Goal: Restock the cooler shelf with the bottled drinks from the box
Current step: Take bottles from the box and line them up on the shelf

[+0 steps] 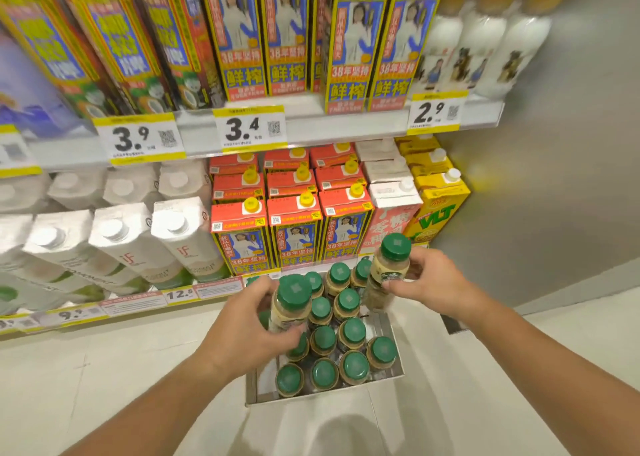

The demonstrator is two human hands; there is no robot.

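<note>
An open white box (398,374) sits on the floor below me, packed with several beige bottles with green caps (353,365). My left hand (242,327) grips one green-capped bottle (292,303), raised above the box's left side. My right hand (429,279) holds a second bottle (389,265) higher up, over the box's far right corner. Both bottles are upright, just in front of the lower shelf edge (194,293).
The lower shelf holds white coconut-water cartons (180,241), red-topped juice cartons (294,227), a pink carton and yellow VLT cartons (438,206). The upper shelf (311,126) carries tall yellow cartons and white bottles. A grey wall (554,178) stands at the right. Pale floor surrounds the box.
</note>
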